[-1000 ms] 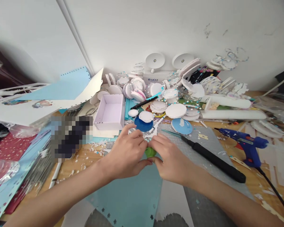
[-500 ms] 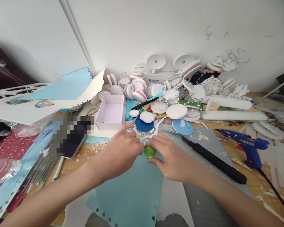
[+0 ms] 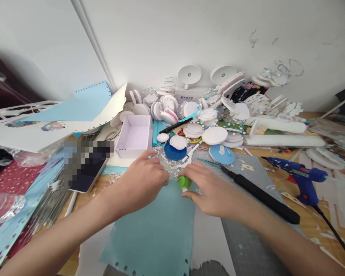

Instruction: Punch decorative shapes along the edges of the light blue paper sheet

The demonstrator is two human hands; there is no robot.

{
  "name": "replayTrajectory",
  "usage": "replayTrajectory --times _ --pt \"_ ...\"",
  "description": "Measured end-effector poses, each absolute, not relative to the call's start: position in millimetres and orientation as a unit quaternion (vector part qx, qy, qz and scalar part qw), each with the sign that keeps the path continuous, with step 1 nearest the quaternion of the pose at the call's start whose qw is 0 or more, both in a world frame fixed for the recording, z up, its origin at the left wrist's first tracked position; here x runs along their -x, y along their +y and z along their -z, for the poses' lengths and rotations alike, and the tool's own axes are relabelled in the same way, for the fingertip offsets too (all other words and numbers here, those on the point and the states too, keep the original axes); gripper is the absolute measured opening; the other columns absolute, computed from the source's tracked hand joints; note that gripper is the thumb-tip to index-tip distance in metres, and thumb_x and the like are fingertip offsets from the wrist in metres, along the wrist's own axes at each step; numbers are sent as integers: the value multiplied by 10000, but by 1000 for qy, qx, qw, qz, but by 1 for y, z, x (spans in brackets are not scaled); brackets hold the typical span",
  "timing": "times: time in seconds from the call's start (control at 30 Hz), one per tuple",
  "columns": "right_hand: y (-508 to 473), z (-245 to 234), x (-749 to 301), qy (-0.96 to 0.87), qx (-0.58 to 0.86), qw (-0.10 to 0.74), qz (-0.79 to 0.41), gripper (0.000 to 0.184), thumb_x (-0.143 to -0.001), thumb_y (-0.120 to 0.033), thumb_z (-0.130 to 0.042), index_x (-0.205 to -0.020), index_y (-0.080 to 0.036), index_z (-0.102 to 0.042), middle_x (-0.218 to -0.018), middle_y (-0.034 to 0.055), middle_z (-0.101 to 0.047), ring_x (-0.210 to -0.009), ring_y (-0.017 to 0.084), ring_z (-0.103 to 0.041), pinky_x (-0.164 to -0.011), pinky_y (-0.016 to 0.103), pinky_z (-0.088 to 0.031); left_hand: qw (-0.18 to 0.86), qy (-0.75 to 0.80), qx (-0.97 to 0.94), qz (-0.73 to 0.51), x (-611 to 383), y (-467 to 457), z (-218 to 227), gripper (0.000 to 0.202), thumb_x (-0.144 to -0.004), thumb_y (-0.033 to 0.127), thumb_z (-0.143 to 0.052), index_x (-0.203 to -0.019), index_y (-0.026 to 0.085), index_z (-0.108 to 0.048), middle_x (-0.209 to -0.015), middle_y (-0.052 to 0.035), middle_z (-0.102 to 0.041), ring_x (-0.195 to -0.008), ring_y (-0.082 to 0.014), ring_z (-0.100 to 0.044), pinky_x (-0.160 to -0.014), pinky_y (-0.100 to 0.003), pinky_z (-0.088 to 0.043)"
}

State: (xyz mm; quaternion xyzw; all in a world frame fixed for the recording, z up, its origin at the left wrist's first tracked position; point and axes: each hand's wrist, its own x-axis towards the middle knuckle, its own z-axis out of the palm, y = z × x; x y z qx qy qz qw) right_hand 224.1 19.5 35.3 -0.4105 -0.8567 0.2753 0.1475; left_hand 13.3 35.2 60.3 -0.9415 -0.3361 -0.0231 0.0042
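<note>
Right hand (image 3: 211,188): gripping a small green punch (image 3: 184,183) between thumb and fingers.
Green punch: at the far edge of the light blue sheet, near that sheet's right side; whether paper sits inside it, I cannot tell.
Left hand (image 3: 143,182): fingers curled in beside the sheet's far edge, apart from the punch — whether they pinch the paper, I cannot tell.
Light blue sheet (image 3: 153,239): between the forearms, small flower-shaped holes along its near edge, overlapping white paper (image 3: 208,239).
Grey mat (image 3: 244,241): on the wooden tabletop (image 3: 278,182), partly covered by both papers.
Right side: a black-handled tool (image 3: 264,197) lies slantwise on the mat, a blue glue gun (image 3: 307,177) beyond it.
Left side: a phone (image 3: 93,172) — partly pixelated — near an open lilac box (image 3: 135,132).
</note>
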Motion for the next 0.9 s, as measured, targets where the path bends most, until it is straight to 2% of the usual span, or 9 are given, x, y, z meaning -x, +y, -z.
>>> replayTrajectory --times 0.17,0.27,0.33,0.43,0.57,0.63,0.8,0.9 --pt "18 -34 -221 -865 400 166 -253 156 -790 -92 -638 -900 -167 -554 -880 55 -576 -894 227 -488 -777 365 -424 -10 -333 942 35 -11 36 -65 263 -829 91 -526 -596 194 -592 -552 13 -575 -649 -165 -564 -1007 -406 -344" --pt "17 -31 -219 -866 401 189 -232 162 -777 -75 -628 -873 -174 -543 -848 53 -566 -853 225 -485 -734 358 -418 42 -330 942 40 -17 30 -69 221 -835 127 -532 -630 186 -589 -599 -9 -588 -694 -189 -564 -1026 -444 -321" --pt "17 -29 -218 -867 398 206 -217 169 -765 -61 -608 -839 -184 -519 -834 49 -550 -836 224 -481 -721 356 -411 85 -330 939 51 -24 21 -72 119 -834 223 -557 -750 174 -626 -732 -52 -634 -812 -234 -569 -1053 -487 -280" --pt "15 -27 -217 -872 391 217 -198 180 -758 -37 -554 -784 -193 -467 -806 44 -523 -795 216 -467 -695 350 -393 121 -335 933 54 -38 11 -70 329 -804 433 -590 -897 121 -639 -871 -109 -641 -916 -289 -548 -1061 -511 -261" --pt "14 -26 -215 -874 397 217 -176 233 -707 -6 -518 -717 -209 -404 -761 43 -492 -752 212 -437 -645 337 -359 118 -351 927 63 -48 14 -57 315 -806 436 -616 -742 128 -611 -699 -68 -599 -734 -247 -558 -892 -450 -404" --pt "14 -24 -214 -872 400 221 -174 253 -678 5 -505 -704 -215 -383 -754 42 -484 -745 211 -431 -640 336 -353 87 -341 933 75 -47 20 -51 334 -810 453 -618 -711 135 -599 -665 -58 -594 -696 -238 -562 -837 -430 -425" --pt "14 -17 -211 -871 396 230 -177 267 -634 29 -488 -707 -207 -387 -765 51 -487 -749 210 -434 -647 339 -364 35 -346 933 94 -42 23 -45 306 -803 430 -638 -745 132 -595 -699 -60 -624 -721 -237 -585 -852 -426 -411" --pt "14 -15 -210 -871 395 221 -191 250 -663 25 -505 -719 -198 -408 -782 55 -498 -769 213 -442 -669 345 -377 35 -356 930 85 -41 20 -47 292 -814 421 -636 -752 140 -588 -721 -59 -637 -740 -236 -593 -848 -419 -404"
